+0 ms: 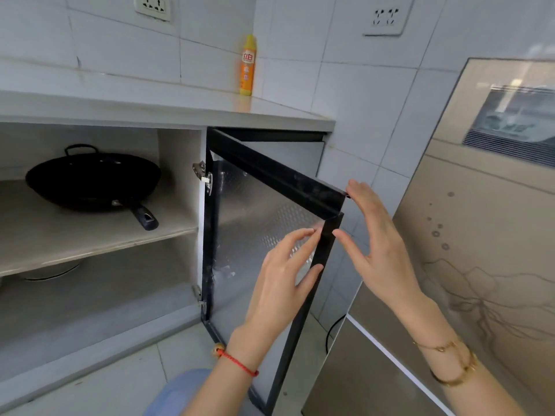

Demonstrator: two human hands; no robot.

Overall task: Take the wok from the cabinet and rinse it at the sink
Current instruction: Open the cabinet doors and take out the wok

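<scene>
A black wok with a dark handle pointing front-right sits on the upper shelf of the open cabinet at the left. The black-framed cabinet door swings open toward me. My left hand lies with straight fingers against the door's inner face near its free edge. My right hand is open at the door's top outer corner, fingertips touching the frame. Both hands are well right of the wok. No sink is in view.
A yellow dish-soap bottle stands on the countertop by the tiled wall. A beige fridge stands close at the right, with a black cable behind the door. A white dish shows under the shelf.
</scene>
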